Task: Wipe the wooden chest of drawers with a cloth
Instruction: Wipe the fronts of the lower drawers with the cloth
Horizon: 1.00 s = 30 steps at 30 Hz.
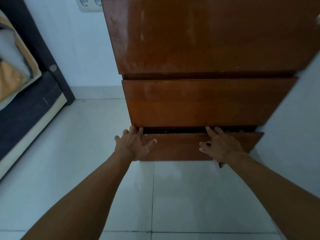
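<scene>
The wooden chest of drawers [204,49] fills the upper middle, seen from above, with its dusty top and two drawer fronts below. The lowest drawer [181,148] stands slightly pulled out, leaving a dark gap above it. My left hand [135,144] lies on the drawer's left end, fingers spread and curled over its top edge. My right hand [220,146] presses on the drawer's right part with fingertips at the gap. A cloth [218,163] is pinned under its palm; only a small pale scrap shows below the hand and by the thumb.
A bed with a dark frame [34,94] and orange-and-white bedding stands at the left. A wall socket [88,4] sits on the pale wall behind the chest. White floor tiles [190,196] spread out below, and a wall runs close along the chest's right side.
</scene>
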Each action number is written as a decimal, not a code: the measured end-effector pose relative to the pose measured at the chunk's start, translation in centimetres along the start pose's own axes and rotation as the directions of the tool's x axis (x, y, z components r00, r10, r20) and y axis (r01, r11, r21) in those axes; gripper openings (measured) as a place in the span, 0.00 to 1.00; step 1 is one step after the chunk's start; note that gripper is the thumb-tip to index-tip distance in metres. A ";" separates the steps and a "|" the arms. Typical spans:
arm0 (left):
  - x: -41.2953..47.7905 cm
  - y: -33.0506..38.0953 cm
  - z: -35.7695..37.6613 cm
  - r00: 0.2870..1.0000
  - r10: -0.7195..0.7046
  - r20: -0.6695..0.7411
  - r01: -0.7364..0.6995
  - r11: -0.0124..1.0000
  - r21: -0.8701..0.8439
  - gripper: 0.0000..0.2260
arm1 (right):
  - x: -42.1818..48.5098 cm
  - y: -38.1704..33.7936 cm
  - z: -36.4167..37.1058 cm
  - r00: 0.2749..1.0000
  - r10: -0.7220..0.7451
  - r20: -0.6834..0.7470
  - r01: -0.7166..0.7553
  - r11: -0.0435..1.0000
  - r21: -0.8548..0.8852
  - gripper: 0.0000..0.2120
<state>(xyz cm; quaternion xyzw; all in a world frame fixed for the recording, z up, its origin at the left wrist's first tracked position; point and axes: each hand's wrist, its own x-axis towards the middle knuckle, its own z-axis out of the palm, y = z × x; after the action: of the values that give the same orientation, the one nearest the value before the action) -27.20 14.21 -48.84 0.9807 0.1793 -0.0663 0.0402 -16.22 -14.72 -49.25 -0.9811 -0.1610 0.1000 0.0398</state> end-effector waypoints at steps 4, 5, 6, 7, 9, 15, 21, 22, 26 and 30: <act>-0.3 -1.4 -0.2 0.999 0.038 -0.002 -0.038 0.997 -0.064 0.33 | -0.2 0.1 -2.3 0.988 -0.042 0.150 0.024 0.993 0.116 0.42; -0.4 -1.9 -0.1 0.999 0.043 -0.012 -0.044 0.995 -0.090 0.32 | -0.4 -0.4 -2.9 0.986 -0.072 0.148 0.037 0.974 0.224 0.40; -0.6 -2.5 0.1 0.999 0.049 -0.024 -0.051 0.993 -0.104 0.31 | -0.6 -1.2 -3.3 0.989 -0.112 0.100 0.073 0.940 0.334 0.35; -0.8 -3.0 0.3 0.998 0.056 -0.028 -0.059 0.992 -0.108 0.31 | -0.7 -2.4 -3.7 0.988 -0.152 0.005 0.136 0.901 0.413 0.29; -1.3 -3.6 0.7 0.997 0.068 -0.028 -0.071 0.989 -0.133 0.30 | -1.1 -5.9 -4.1 0.939 -0.234 -0.253 0.327 0.835 0.442 0.18; -1.6 -3.5 0.5 0.996 0.072 -0.049 -0.082 0.959 -0.271 0.32 | 0.1 -16.8 0.9 0.692 -0.484 -0.536 0.646 0.747 0.160 0.15; -1.7 -3.9 0.3 0.984 0.127 -0.124 -0.157 0.948 -0.276 0.35 | 1.7 -19.0 8.3 0.724 -0.519 -0.455 0.575 0.818 -0.017 0.25; -1.6 -3.7 0.3 0.986 0.124 -0.111 -0.148 0.957 -0.248 0.35 | 1.8 -18.9 8.4 0.731 -0.509 -0.454 0.560 0.828 -0.027 0.25; -1.3 -1.1 0.7 0.997 0.074 -0.005 -0.074 0.987 -0.143 0.30 | 2.2 -16.8 7.7 0.758 -0.461 -0.461 0.486 0.871 -0.073 0.19; -1.3 0.8 1.1 0.997 -0.054 0.055 0.060 0.990 -0.126 0.32 | 2.5 -11.4 7.2 0.725 -0.454 -0.518 0.452 0.881 -0.141 0.13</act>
<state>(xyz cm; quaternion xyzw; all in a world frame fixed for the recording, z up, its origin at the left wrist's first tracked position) -28.29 12.88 -49.69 0.9686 0.2100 -0.0809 0.1056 -18.94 -2.84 -55.48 -0.8998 -0.3779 -0.1917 0.1042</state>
